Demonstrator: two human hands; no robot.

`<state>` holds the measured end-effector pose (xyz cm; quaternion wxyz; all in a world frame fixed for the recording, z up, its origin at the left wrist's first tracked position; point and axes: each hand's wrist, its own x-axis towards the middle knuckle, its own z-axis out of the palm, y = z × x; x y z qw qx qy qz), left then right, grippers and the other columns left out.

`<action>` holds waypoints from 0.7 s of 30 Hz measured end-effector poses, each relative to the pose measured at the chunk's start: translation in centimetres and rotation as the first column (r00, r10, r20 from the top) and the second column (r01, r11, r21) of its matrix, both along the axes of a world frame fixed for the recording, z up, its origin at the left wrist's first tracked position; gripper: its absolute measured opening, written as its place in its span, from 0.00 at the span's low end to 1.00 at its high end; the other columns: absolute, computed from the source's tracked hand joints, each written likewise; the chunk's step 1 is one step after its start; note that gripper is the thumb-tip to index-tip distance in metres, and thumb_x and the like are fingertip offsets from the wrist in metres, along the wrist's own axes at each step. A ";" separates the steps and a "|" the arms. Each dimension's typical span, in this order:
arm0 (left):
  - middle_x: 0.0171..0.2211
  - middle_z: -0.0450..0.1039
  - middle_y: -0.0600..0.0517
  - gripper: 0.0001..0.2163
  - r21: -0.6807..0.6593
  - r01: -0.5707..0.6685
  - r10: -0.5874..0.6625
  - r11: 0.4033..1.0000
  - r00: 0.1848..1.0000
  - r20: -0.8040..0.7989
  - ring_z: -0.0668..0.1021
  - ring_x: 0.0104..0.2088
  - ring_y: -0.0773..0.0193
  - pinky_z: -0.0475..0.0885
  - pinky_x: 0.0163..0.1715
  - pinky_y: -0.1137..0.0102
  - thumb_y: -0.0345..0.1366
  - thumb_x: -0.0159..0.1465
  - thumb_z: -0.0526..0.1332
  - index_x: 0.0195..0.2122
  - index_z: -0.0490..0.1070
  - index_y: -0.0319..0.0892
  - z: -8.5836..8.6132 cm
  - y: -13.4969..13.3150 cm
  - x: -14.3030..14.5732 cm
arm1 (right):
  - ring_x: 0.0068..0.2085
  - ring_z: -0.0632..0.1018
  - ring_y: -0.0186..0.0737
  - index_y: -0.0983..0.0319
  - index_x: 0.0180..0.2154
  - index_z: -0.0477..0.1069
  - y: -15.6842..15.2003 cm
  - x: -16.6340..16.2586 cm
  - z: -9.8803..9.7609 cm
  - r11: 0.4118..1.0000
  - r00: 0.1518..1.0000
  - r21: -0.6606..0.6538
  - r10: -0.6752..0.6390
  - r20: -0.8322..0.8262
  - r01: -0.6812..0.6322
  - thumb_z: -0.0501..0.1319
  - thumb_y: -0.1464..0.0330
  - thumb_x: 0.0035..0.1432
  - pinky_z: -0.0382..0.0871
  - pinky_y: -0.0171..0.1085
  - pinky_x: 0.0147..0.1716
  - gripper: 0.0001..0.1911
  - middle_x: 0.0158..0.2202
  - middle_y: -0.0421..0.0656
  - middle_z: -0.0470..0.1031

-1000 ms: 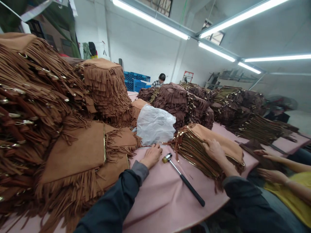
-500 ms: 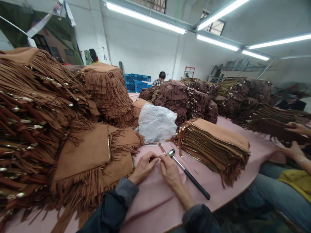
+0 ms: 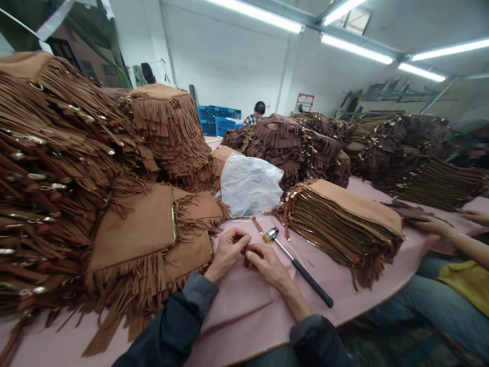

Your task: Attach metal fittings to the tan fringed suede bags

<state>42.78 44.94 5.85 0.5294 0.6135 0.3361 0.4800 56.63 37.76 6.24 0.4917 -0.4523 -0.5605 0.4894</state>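
Observation:
My left hand [image 3: 228, 254] and my right hand [image 3: 270, 267] meet above the pink-covered table [image 3: 244, 318], fingertips pinched together. A small brown leather strap [image 3: 245, 261] shows between them, mostly hidden by the fingers. Just right of my right hand lies a hammer [image 3: 301, 267] with a black grip and a metal head with a yellowish face. Beyond the hands rests another short brown strap [image 3: 257, 226] with a shiny end. Flat tan fringed pouches [image 3: 133, 221] with gold zips lie to the left of my left hand.
A neat stack of tan pouches [image 3: 355, 206] stands at right, beside a crumpled white plastic bag [image 3: 250, 183]. Tall fringed piles [image 3: 168, 135] rise at left, dark brown ones [image 3: 275, 145] behind. A co-worker's hand [image 3: 435, 226] rests on dark material at far right.
The brown strap now shows between my fingers, where it was barely visible before. The co-worker's hands have lowered a dark piece onto the table. The view has shifted slightly.

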 end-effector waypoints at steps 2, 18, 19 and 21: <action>0.24 0.72 0.54 0.14 -0.014 -0.005 0.005 1.000 1.000 -0.003 0.72 0.23 0.71 0.69 0.24 0.75 0.45 0.57 0.68 0.32 0.72 0.37 -0.3 0.2 0.0 | 0.24 0.71 0.32 0.64 0.32 0.72 0.3 0.0 -0.5 0.998 0.999 -0.065 -0.019 -0.051 0.016 0.61 0.62 0.60 0.62 0.30 0.24 0.10 0.24 0.40 0.74; 0.24 0.73 0.53 0.17 -0.284 0.327 -0.333 0.901 0.942 0.028 0.72 0.21 0.70 0.68 0.22 0.74 0.45 0.57 0.69 0.39 0.72 0.36 -0.9 0.1 0.0 | 0.25 0.73 0.32 0.61 0.35 0.71 1.6 1.7 -2.4 0.904 0.821 -0.229 -0.424 -0.382 0.360 0.69 0.51 0.50 0.66 0.30 0.21 0.22 0.32 0.40 0.76; 0.24 0.73 0.53 0.17 -0.289 0.317 -0.320 0.903 0.947 0.040 0.72 0.21 0.70 0.69 0.22 0.74 0.44 0.56 0.70 0.38 0.72 0.36 -0.9 0.1 0.0 | 0.26 0.73 0.32 0.61 0.35 0.72 1.5 1.7 -2.4 0.909 0.831 -0.226 -0.413 -0.373 0.350 0.69 0.50 0.51 0.66 0.30 0.22 0.22 0.32 0.40 0.76; 0.25 0.74 0.53 0.16 -0.277 0.302 -0.300 0.912 0.953 0.051 0.73 0.22 0.71 0.70 0.24 0.74 0.43 0.56 0.70 0.36 0.71 0.37 -1.0 0.1 0.0 | 0.25 0.72 0.32 0.62 0.34 0.72 1.3 1.7 -2.2 0.931 0.874 -0.218 -0.353 -0.333 0.293 0.68 0.50 0.52 0.65 0.30 0.22 0.22 0.28 0.40 0.75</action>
